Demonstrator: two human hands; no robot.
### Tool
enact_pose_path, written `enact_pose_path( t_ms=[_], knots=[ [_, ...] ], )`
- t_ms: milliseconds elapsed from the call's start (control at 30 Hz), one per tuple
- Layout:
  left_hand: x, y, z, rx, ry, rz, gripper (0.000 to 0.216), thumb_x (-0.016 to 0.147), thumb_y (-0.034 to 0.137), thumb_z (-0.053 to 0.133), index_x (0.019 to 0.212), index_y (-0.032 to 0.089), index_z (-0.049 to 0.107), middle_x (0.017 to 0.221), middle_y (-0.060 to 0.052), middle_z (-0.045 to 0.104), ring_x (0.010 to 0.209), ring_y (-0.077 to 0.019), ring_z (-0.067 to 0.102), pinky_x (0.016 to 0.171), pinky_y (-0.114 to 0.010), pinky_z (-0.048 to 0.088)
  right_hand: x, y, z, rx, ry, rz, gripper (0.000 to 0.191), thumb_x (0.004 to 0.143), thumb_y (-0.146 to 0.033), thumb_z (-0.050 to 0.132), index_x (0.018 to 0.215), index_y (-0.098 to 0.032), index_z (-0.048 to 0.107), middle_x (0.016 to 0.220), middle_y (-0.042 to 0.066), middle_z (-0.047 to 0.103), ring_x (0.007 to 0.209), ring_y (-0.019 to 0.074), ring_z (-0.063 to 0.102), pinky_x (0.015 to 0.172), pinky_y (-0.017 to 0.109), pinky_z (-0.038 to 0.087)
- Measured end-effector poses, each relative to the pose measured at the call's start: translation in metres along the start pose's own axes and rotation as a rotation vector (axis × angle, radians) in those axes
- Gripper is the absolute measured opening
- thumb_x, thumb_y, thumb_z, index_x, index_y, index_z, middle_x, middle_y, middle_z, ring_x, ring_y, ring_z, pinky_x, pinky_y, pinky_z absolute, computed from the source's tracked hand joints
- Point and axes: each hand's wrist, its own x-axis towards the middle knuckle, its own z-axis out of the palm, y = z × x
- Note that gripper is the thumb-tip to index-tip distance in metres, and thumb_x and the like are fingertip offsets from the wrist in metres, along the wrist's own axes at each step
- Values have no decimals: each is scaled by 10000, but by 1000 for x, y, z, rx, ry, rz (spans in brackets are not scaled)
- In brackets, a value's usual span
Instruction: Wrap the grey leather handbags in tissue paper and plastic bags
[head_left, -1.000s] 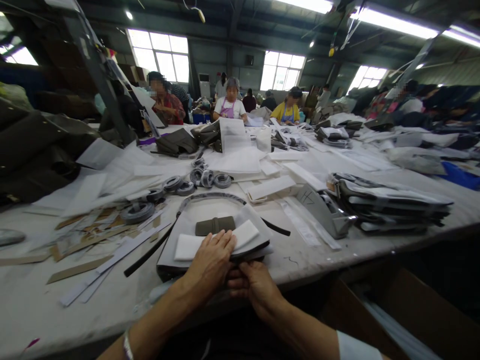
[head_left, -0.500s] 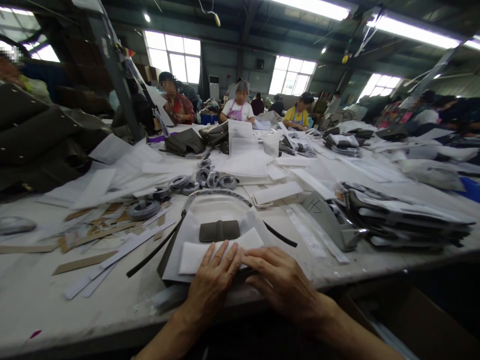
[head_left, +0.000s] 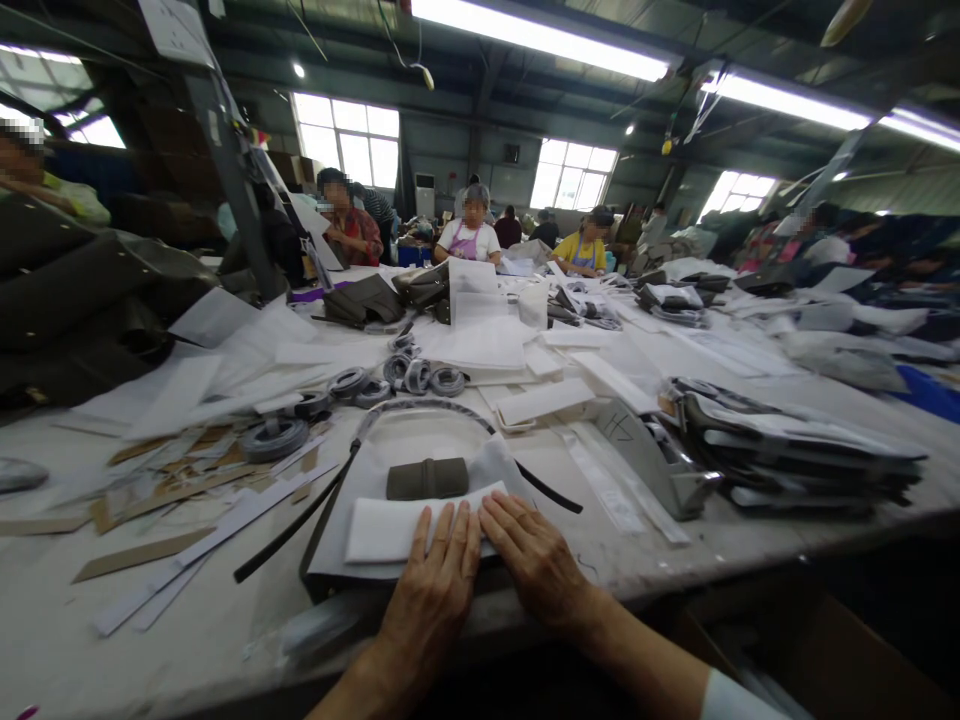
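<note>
Here, left hand [head_left: 435,580], right hand [head_left: 541,565] flat on pad [head_left: 382,530], gripping nothing; dispenser [head_left: 643,462] marking [head_left: 620,428] unclear.

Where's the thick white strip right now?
Head view, lower half, just left of centre: the thick white strip lies on the near side of the dark tab, partly under the left hand, right hand at its right end.

Bag [head_left: 316,574] flat on my worktop [head_left: 150,665], dark edge toward me, wrapped handle [head_left: 421,405] arched on far side. Pale sheet [head_left: 366,468] over its face, dark banded tab [head_left: 427,479] mid-panel, white padded strip [head_left: 384,530] across near part, right end angled away from me.
</note>
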Motion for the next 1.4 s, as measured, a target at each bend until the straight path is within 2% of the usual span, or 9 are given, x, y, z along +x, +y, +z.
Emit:
enact_pose_path(
  t_ms=[167,300,433,533,767,933,1067,1233,1400],
  knots=[
    [-1,-5,2,32,1,70,399,980,250,384,1272,100,612,1286,-152,640,1217,-295,571,1106,-515,351,5,-8,-3,-109,-17,27,580,894,-16,418,1458,-149,454,1437,147,536,1367,304,455,1134,543,386],
    [-3,-7,3,28,50,88,417,979,245,363,1290,94,597,1307,-146,625,1242,-279,553,1138,-490,320,9,-8,-12,-122,-103,17,616,830,-87,558,1440,-117,474,1440,165,530,1339,336,484,1135,542,386],
    [-4,-5,1,6,97,87,459,965,158,289,1316,92,578,1378,-137,578,1302,-291,508,1177,-518,248,3,0,-12,-166,-53,-92,638,863,-27,459,1488,-145,405,1447,136,528,1362,290,466,1121,489,421],
    [1,-1,-1,0,110,68,451,968,154,275,1261,68,607,1289,-154,637,1224,-308,576,1165,-545,239,2,5,-12,-111,-34,-83,636,852,-16,433,1468,-168,441,1413,123,566,1346,269,488,1095,465,453],
    [6,4,10,2,189,11,394,940,129,330,1154,85,658,1128,-125,713,1083,-248,664,1144,-459,320,48,7,-61,130,-390,84,505,718,-254,803,1211,-211,700,1258,124,682,1164,317,637,1034,428,502],
    [2,7,22,23,305,-16,289,947,160,435,1084,109,684,1048,-95,737,1037,-232,681,1069,-419,444,84,11,-78,204,-470,65,211,766,-193,763,955,-285,775,995,63,772,919,226,713,815,278,544],
    [-6,24,51,104,395,-29,217,952,234,510,1015,120,684,961,-107,753,925,-239,715,951,-423,540,128,7,-62,217,-528,118,197,900,-184,595,821,-270,754,779,16,736,725,166,681,678,243,479],
    [-18,46,96,175,347,146,191,961,255,525,956,130,670,768,-85,745,688,-224,714,875,-456,572,207,-43,-15,317,-397,-112,162,933,-281,596,859,-245,735,819,22,716,782,176,651,746,267,450],
    [-5,48,95,52,155,283,263,972,324,517,903,153,705,673,-61,718,677,-218,694,906,-478,562,264,-90,57,161,-538,-219,141,903,-230,596,922,-168,722,963,116,729,889,248,675,813,351,486]
  ],
)
